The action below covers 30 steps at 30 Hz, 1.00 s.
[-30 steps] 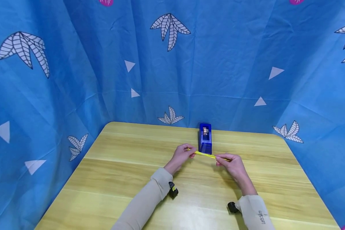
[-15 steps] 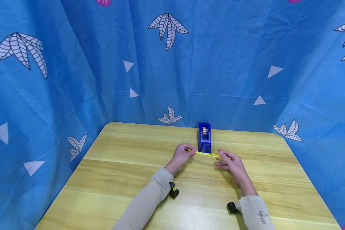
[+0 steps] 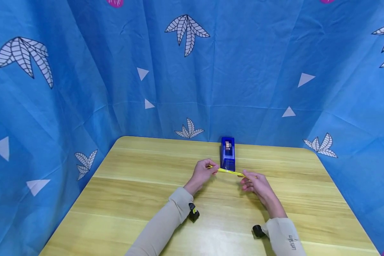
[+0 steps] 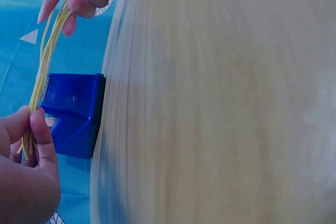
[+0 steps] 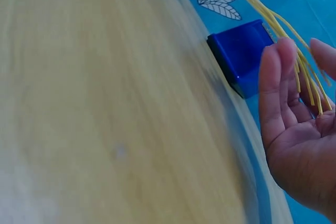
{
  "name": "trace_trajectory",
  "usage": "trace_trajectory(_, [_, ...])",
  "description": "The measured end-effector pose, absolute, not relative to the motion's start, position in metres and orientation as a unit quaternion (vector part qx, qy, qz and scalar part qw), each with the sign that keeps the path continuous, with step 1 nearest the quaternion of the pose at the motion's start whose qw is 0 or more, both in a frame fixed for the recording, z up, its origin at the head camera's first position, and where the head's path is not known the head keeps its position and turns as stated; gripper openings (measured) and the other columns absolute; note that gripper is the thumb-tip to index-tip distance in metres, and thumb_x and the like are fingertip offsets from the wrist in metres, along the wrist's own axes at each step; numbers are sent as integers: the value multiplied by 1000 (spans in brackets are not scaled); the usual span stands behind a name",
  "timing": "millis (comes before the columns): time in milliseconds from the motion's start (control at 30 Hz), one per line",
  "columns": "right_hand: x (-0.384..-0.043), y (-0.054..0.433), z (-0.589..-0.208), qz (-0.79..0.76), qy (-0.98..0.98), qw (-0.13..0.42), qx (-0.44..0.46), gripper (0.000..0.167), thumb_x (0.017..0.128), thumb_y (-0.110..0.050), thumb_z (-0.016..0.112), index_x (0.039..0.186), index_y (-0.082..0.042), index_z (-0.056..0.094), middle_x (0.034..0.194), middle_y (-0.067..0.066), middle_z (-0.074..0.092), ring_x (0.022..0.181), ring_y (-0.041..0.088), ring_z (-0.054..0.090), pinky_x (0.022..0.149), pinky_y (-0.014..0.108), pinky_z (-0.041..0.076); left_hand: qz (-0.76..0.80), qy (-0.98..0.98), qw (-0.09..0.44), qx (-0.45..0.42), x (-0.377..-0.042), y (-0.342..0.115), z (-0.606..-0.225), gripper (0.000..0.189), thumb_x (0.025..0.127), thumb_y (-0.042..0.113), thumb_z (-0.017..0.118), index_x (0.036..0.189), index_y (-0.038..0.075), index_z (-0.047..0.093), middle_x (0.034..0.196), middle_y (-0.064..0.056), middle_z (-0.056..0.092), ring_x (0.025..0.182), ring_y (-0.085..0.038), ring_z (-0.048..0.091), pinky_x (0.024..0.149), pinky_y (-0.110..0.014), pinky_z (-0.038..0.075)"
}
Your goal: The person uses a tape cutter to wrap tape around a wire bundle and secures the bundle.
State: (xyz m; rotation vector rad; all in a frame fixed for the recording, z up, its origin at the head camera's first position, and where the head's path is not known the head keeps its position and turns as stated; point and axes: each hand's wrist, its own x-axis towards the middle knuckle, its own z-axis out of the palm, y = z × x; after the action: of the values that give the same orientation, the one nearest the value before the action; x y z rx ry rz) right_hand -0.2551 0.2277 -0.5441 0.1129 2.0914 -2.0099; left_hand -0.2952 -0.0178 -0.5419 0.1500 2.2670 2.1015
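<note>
My left hand [image 3: 202, 174] pinches a bundle of thin yellow cords [image 3: 230, 172] between thumb and fingers, with short ends poking out below the grip in the left wrist view. Stretching rightward, the bundle reaches my right hand [image 3: 259, 185]. In the right wrist view, loose cord ends [image 5: 315, 90] fan out over the right palm, between the fingers and a thumb [image 5: 324, 56] held apart from them. Just behind the bundle stands a blue tape dispenser [image 3: 228, 154] with a small roll of tape [image 3: 228, 145] in it.
A light wooden table [image 3: 140, 199] lies under both hands. Blue patterned cloth [image 3: 252, 71] hangs behind it and along its sides. Small black cameras [image 3: 193, 212] sit at both wrists.
The right fingers have loosened from their pinch on the cords, spread apart, then drawn somewhat closer again. My left hand keeps its grip in nearly the same place.
</note>
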Motion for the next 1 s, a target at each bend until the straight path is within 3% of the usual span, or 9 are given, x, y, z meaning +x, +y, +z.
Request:
trace_trajectory(233, [-255,227,-540,-692,716,90,30,30,103,-23,67,115,3,73,79,-1,69,69,7,64,71,24,61,687,725,24,44,-296,-15,-543,8,96,10,73,99,3,73,89,-4,72,78,-15,67,74,-27,60])
trace_trajectory(600, [-255,228,-545,-679,730,68,18,28,99,-15,72,116,7,74,86,3,74,72,9,69,75,26,63,665,745,52,20,-296,-13,-545,21,100,21,71,111,3,71,96,-5,70,84,-16,64,78,-26,56])
trace_trajectory(900, [-257,228,-548,-678,731,68,15,32,98,-17,73,116,9,72,83,3,74,71,12,70,74,27,63,659,750,37,36,-300,-15,-546,10,97,12,74,100,3,71,94,-4,69,77,-16,62,68,-23,55])
trace_trajectory(1000, [-258,229,-547,-685,724,76,19,40,100,-24,72,123,8,69,86,3,74,72,12,70,74,28,63,658,751,34,38,-302,-16,-546,9,96,12,74,99,4,72,91,-2,69,76,-16,62,67,-24,54])
